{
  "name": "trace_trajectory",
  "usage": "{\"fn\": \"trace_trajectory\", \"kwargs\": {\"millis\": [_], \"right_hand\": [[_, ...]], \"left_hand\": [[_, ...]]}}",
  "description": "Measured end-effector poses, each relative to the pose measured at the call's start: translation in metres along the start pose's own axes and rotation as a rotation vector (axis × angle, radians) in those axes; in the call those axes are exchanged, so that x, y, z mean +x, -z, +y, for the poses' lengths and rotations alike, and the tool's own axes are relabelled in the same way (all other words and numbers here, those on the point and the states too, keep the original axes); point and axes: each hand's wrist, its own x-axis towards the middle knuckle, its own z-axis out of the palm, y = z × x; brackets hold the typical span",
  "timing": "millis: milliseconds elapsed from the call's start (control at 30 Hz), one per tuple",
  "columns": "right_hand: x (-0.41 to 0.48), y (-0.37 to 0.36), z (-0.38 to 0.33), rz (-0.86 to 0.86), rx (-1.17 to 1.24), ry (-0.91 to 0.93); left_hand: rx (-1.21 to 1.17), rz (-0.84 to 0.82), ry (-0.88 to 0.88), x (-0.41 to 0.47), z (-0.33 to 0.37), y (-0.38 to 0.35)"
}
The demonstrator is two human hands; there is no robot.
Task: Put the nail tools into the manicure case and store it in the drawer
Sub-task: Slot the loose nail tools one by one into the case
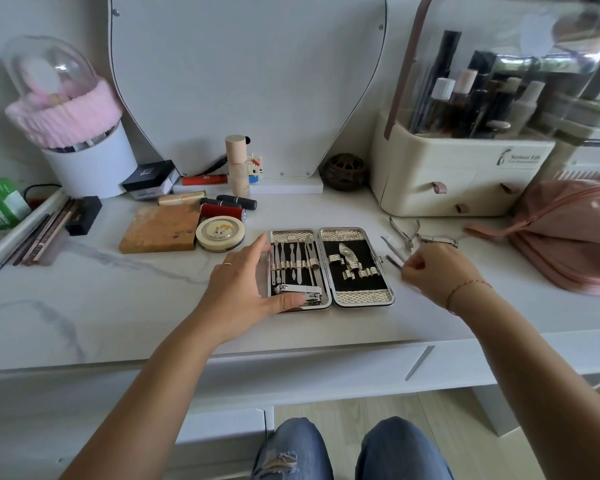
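The manicure case (362, 298) lies open flat on the white marble vanity top, with several steel tools strapped in its left half and a nail clipper (300, 292) along its bottom edge. My left hand (246, 282) rests on the case's left edge, fingers spread, thumb on the clipper end. My right hand (437, 271) is just right of the case, fingers pinched on a thin dark tool (394, 261). Loose on the top behind it lie a cuticle nipper (405, 232), a second clipper (437, 241) and a slim tool (388, 243). A drawer front (326, 368) with a slanted handle runs below the top.
Lipsticks, a round compact (220, 233) and a tan palette (160, 228) sit left of the case. A cream cosmetics organiser (458, 174) stands back right, a pink pouch (568, 233) far right. A white cup with a pink band (84, 157) is back left. My knees are below.
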Motion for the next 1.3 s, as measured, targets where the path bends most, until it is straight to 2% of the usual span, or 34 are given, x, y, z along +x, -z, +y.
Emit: {"fn": "trace_trajectory", "kwargs": {"millis": [133,233,300,400,500,667,867,1067,1300], "right_hand": [[0.001,0.016,-0.004,0.158,0.354,0.000],[0.008,0.020,-0.031,0.005,0.844,0.038],[0.015,0.017,-0.053,-0.157,1.003,0.088],[0.022,0.006,-0.088,-0.354,1.036,0.144],[0.034,-0.006,-0.114,-0.420,1.030,0.129],[0.054,-0.019,-0.128,-0.458,0.991,0.034],[0.073,-0.026,-0.132,-0.396,0.882,0.048],[0.082,-0.030,-0.132,-0.366,0.919,0.024],[0.082,-0.028,-0.134,-0.402,0.756,0.128]], "left_hand": [[0.006,0.000,0.011,-0.001,0.004,0.002],[-0.002,-0.001,0.025,-0.003,0.007,0.002],[-0.015,0.001,0.028,-0.004,0.010,0.003],[-0.009,0.004,0.029,-0.006,0.015,0.004],[0.002,0.011,0.020,-0.007,0.018,0.006],[0.038,-0.010,0.020,-0.005,0.014,0.005],[0.048,-0.035,0.045,-0.002,0.008,0.004],[0.058,-0.035,0.035,0.000,0.008,0.004],[0.062,-0.038,0.033,-0.001,0.009,0.004]]}}
